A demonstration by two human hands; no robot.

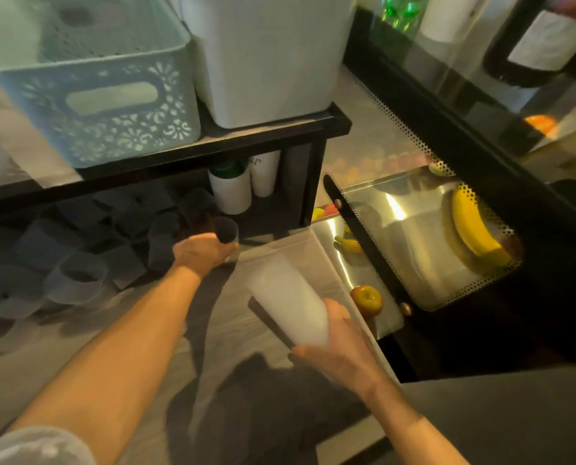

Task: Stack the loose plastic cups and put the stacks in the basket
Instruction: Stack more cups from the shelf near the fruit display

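A café or juice-bar service counter

A glass-fronted display case (424, 236) with perforated steel shelving holds a banana (474, 226) and an apple (366, 300) (more fruit shows blurred on the level behind). Beside it, a black shelf (213, 146) over the desk (219, 317) carries a pale blue basket (112, 105) and a white bin (266, 62), with many loose plastic cups (78, 280) and white takeaway cup stacks (230, 193) stored beneath.

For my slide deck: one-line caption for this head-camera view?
Left hand grips a loose clear cup under the shelf while right hand holds a tilted cup stack.
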